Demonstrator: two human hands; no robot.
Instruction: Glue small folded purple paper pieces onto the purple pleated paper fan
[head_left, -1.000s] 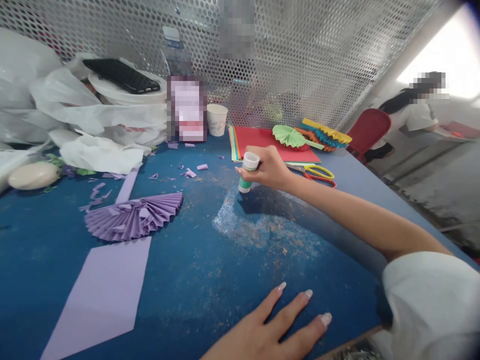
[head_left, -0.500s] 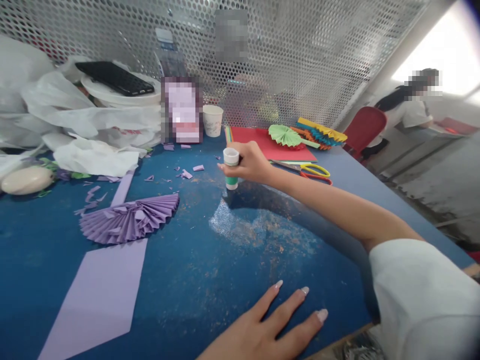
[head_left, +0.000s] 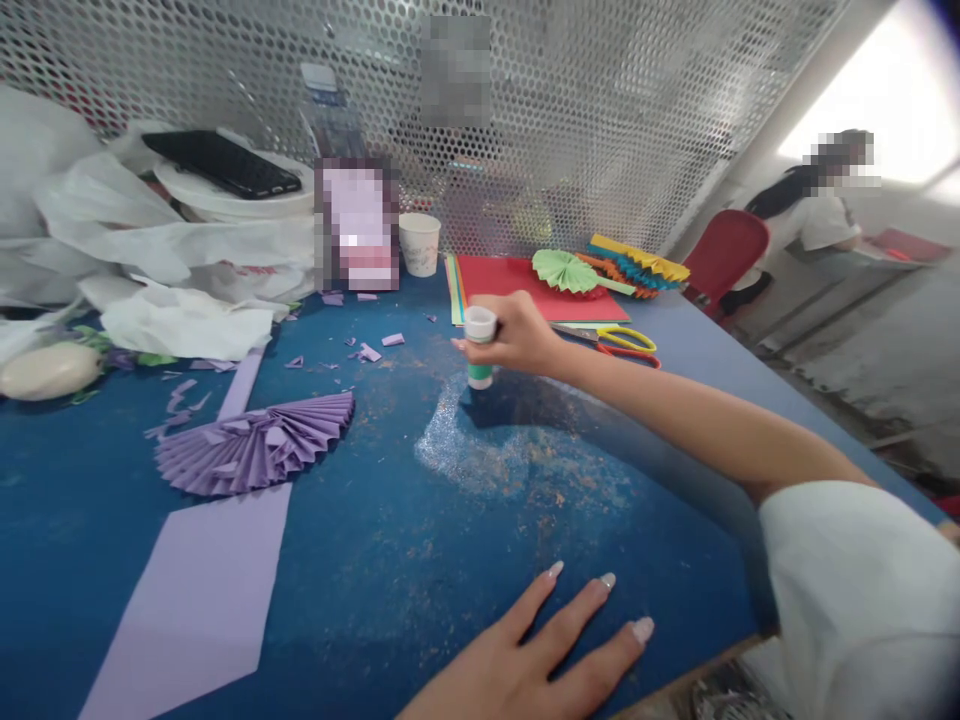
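Observation:
My right hand (head_left: pixel 517 335) is wrapped round a white and green glue stick (head_left: pixel 480 372), held upright with its lower end at the blue table (head_left: pixel 360 600). A shiny whitish smear (head_left: pixel 465 450) lies on the tabletop below it. Near the bottom edge my left hand (head_left: pixel 540 650) rests palm down, fingers spread, holding nothing. On the left a pleated purple paper fan (head_left: pixel 255 445) carries small purple scraps. A flat purple sheet (head_left: pixel 199 590) lies in front of the fan, and a purple strip (head_left: pixel 244 383) extends behind it.
Scissors (head_left: pixel 626 340), a red paper stack (head_left: pixel 502 285) and folded green paper (head_left: pixel 564 270) lie at the back right. A paper cup (head_left: pixel 420 245), a bottle (head_left: pixel 334 115), plastic bags (head_left: pixel 180 250) and a black phone (head_left: pixel 225 163) stand behind. Another person (head_left: pixel 821 215) sits far right.
My right hand has moved the glue stick a little to the right and slightly nearer. The smear reaches further up beside it. My left hand stays in place.

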